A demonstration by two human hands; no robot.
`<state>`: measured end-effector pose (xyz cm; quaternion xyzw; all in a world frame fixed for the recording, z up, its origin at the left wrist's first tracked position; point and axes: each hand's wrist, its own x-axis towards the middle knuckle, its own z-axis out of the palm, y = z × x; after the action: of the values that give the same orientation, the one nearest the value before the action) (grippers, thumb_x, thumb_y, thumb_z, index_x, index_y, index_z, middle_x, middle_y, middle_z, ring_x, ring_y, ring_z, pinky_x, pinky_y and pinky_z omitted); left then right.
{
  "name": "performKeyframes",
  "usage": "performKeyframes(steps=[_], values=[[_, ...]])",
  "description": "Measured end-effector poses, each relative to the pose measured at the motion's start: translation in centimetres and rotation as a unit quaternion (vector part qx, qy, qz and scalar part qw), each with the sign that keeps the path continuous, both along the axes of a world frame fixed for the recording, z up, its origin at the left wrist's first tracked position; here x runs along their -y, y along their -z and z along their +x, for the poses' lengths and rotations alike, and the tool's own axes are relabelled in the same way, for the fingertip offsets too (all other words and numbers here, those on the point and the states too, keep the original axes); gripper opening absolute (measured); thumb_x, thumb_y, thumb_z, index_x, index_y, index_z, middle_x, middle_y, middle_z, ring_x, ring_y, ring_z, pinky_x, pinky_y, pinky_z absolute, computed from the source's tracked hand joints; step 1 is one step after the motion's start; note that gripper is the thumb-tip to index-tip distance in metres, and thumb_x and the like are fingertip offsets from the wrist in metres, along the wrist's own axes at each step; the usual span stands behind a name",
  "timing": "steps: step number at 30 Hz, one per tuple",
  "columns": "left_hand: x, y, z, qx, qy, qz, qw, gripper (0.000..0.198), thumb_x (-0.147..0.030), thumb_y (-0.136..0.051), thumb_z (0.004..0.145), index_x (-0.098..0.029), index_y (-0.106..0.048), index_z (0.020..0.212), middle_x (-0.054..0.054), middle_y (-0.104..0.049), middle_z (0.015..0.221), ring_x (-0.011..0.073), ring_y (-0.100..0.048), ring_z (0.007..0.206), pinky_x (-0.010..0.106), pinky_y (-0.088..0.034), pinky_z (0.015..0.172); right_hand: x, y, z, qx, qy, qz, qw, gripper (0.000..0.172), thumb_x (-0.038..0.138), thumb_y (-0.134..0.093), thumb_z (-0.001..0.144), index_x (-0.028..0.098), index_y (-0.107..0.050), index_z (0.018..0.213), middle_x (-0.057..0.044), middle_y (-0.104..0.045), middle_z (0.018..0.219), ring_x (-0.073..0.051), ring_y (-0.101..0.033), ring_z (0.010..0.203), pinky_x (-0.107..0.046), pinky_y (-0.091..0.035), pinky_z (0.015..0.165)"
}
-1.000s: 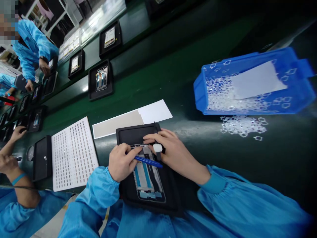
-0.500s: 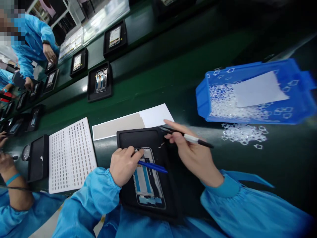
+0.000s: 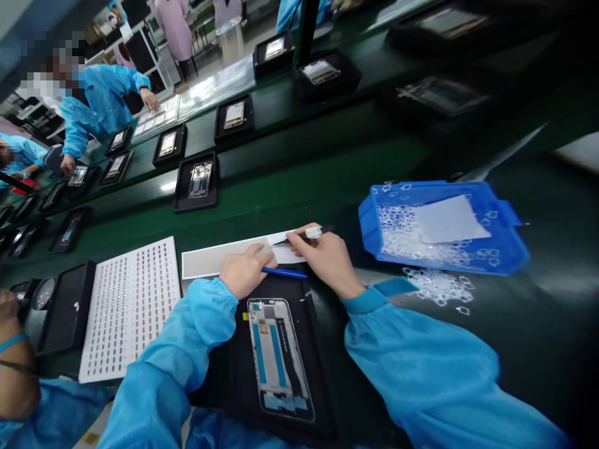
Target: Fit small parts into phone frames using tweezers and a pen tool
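Observation:
My left hand is closed around a slim blue pen-like stick, which points right. Its fingertips rest on the white-edged strip sheet with a grey-beige section. In my right hand are tweezers with a white grip; their dark tips reach the sheet, close to my left fingertips. Whether anything sits between the tips is too small to tell. Below both hands, a phone frame with blue strips lies in a black tray.
On the right stands a blue bin of small clear outline-shaped pieces, with a loose pile before it. At left lies a white board with rows of small parts. Beyond, phone trays line the bench. Co-workers sit left and across.
Both hands have moved away from the phone frame, up to the strip sheet. The tweezers have come left toward my left fingers. The view has shifted, showing more of the far bench.

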<state>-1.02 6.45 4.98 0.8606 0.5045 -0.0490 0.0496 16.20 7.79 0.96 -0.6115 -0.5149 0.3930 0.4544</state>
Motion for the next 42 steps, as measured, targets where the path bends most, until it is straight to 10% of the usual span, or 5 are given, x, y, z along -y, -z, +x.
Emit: performKeyframes(steps=[15, 22, 28, 42], values=[[0.3, 1.0, -0.4, 0.064, -0.023, 0.005, 0.998, 0.027, -0.038, -0.051, 0.095, -0.033, -0.066, 0.117, 0.004, -0.058, 0.134, 0.0213, -0.070, 0.089, 0.032, -0.057, 0.068, -0.2, 0.2, -0.5, -0.106, 0.044, -0.009, 0.993, 0.032, 0.049, -0.071, 0.069, 0.022, -0.053, 0.073, -0.005, -0.069, 0.065, -0.026, -0.069, 0.066, -0.032, -0.052, 0.054], [2.1, -0.3, -2.4, 0.302, -0.098, -0.037, 0.948, 0.022, -0.028, -0.052, 0.094, -0.021, -0.072, 0.099, 0.003, -0.071, 0.098, 0.0172, -0.066, 0.093, 0.026, -0.052, 0.082, 6.9, -1.0, 0.4, -0.113, 0.032, -0.026, 0.993, 0.033, 0.052, -0.070, 0.075, 0.023, -0.054, 0.072, 0.002, -0.052, 0.046, -0.021, -0.063, 0.053, -0.026, -0.038, 0.039], [3.5, -0.9, -2.3, 0.225, -0.109, -0.248, 0.936, 0.019, -0.033, -0.056, 0.089, -0.019, -0.069, 0.085, -0.003, -0.065, 0.068, 0.0127, -0.058, 0.063, 0.022, -0.042, 0.062, 10.6, -0.6, -0.6, -0.021, -0.015, -0.024, 0.999, 0.030, 0.048, -0.064, 0.081, 0.023, -0.058, 0.066, -0.002, -0.061, 0.060, -0.020, -0.065, 0.059, -0.028, -0.049, 0.048], [3.3, -0.2, -1.9, 0.191, -0.079, -0.255, 0.945, 0.018, -0.029, -0.055, 0.089, -0.020, -0.067, 0.079, -0.004, -0.059, 0.063, 0.0119, -0.050, 0.056, 0.023, -0.032, 0.056, 10.4, 0.3, -0.8, 0.019, -0.011, -0.063, 0.998, 0.028, 0.050, -0.062, 0.080, 0.023, -0.058, 0.072, -0.002, -0.066, 0.062, -0.021, -0.063, 0.055, -0.030, -0.042, 0.046]])
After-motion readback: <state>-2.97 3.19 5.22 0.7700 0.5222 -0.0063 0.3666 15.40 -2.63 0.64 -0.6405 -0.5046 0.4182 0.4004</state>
